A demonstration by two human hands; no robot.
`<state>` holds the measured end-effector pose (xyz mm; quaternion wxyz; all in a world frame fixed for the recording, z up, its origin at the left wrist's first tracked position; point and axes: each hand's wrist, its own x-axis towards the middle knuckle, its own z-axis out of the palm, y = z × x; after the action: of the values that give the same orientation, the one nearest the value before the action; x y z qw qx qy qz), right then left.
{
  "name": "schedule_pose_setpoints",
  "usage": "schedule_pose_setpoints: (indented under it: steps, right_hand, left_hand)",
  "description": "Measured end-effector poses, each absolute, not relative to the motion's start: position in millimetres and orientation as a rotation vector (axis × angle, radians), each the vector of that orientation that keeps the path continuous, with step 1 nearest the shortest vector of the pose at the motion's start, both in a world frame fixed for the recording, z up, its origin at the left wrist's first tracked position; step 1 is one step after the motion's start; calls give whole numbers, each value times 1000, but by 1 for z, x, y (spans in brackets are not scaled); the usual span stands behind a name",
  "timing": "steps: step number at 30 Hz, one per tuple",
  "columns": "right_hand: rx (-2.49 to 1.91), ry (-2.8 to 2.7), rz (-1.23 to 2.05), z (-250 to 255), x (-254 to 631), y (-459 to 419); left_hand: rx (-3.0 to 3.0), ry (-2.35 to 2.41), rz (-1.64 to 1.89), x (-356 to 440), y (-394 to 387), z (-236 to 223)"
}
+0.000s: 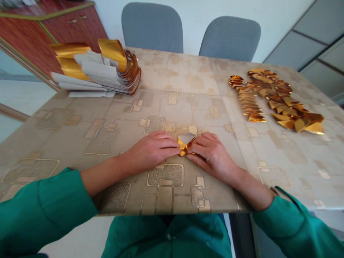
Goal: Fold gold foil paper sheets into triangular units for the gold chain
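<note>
- Gripping a folded gold-foil paper piece (pixel 185 144) between our hands, we work at the near side of a beige patterned counter (pixel 172 77).
- Our left grip (pixel 152 150) is closed, its fingertips (pixel 174 150) pressed against the left side of the piece.
- Our right grip (pixel 212 157) is closed too, its fingers (pixel 200 145) lying over the right side of the piece.
- The piece sits on the counter between both grips, near the front edge and about midway across, with its white reverse showing on top and gold along its lower edges.
- Forearms angle inward from green sleeves (pixel 40 211), and a matching green top (pixel 166 236) shows below the near edge of the counter.
- Fanned, curving paper strips (pixel 107 68), gold on one face and white on the other, lie stacked toward the far left corner of the counter, well apart from our hands.
- Folded gold triangular units (pixel 285 104) lie overlapped in two long, curving rows on the far right side, side by side and touching in places.
- Two gray chairs (pixel 152 27) stand beyond the far edge of the counter.
- A reddish-brown wooden cabinet (pixel 67 32) stands behind the stacked strips.
- Gray wall panels (pixel 309 36) fill the upper right corner of our view.
</note>
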<state>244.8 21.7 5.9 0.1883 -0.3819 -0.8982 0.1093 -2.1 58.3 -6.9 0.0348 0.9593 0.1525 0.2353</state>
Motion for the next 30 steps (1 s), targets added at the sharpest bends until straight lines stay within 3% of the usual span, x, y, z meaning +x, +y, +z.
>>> schedule_pose_setpoints:
  steps: [30]
  right_hand:
    - [-1168, -2285, 485, -5, 235, 30]
  left_hand:
    - [3020, 518, 552, -5, 49, -3]
